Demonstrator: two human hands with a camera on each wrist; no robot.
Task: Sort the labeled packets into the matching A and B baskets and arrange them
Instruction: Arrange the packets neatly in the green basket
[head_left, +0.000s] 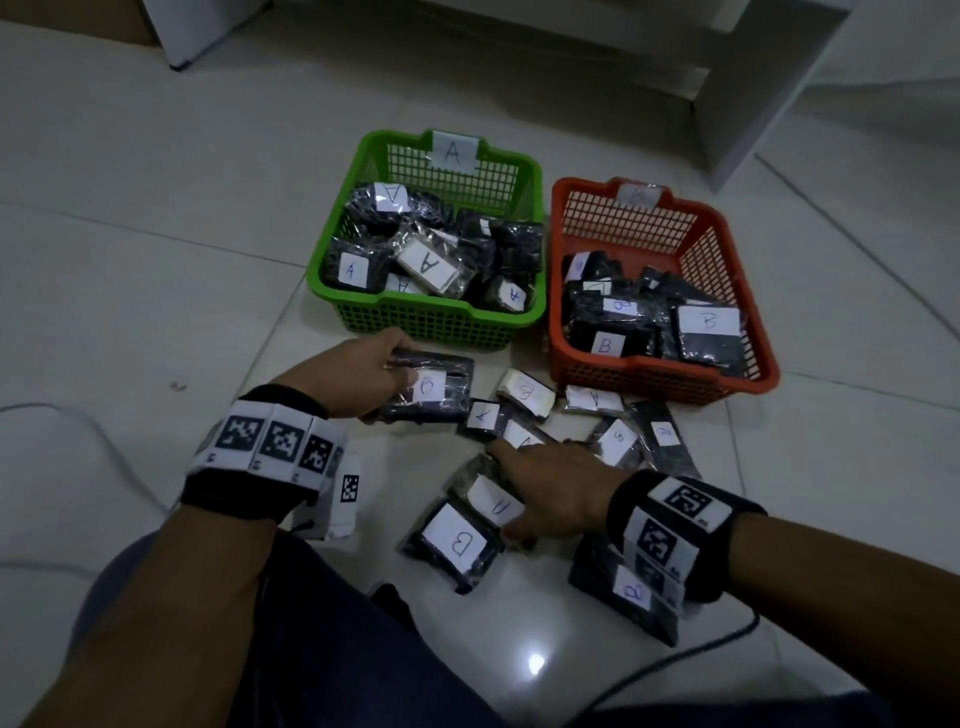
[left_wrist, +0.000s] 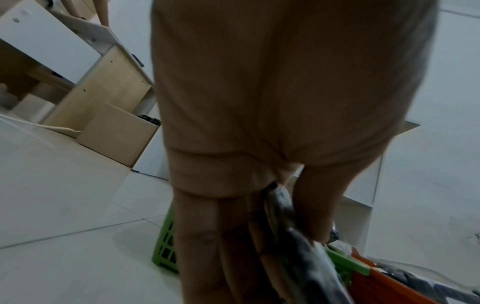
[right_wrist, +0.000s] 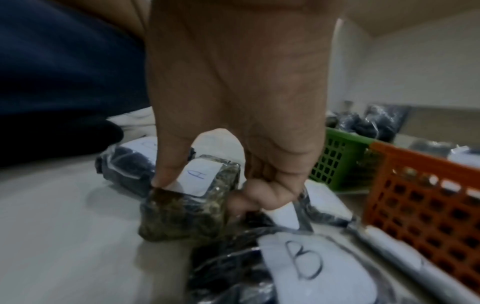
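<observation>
Here the left hand (head_left: 358, 376) is gripping a flat, crinkly plastic B packet (head_left: 431, 387) just before the green mesh basket (head_left: 415, 317); the right hand (head_left: 556, 486) is pinching a lumpy A packet (right_wrist: 192, 197) on the glossy tile.

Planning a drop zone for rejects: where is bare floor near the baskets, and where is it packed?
Bare tile lies left of the green basket and beyond the left hand, and right of the orange basket. Crowded: loose packets fill the floor in front of both baskets, down to the right hand. The two baskets nearly touch, and both hold packets.
</observation>
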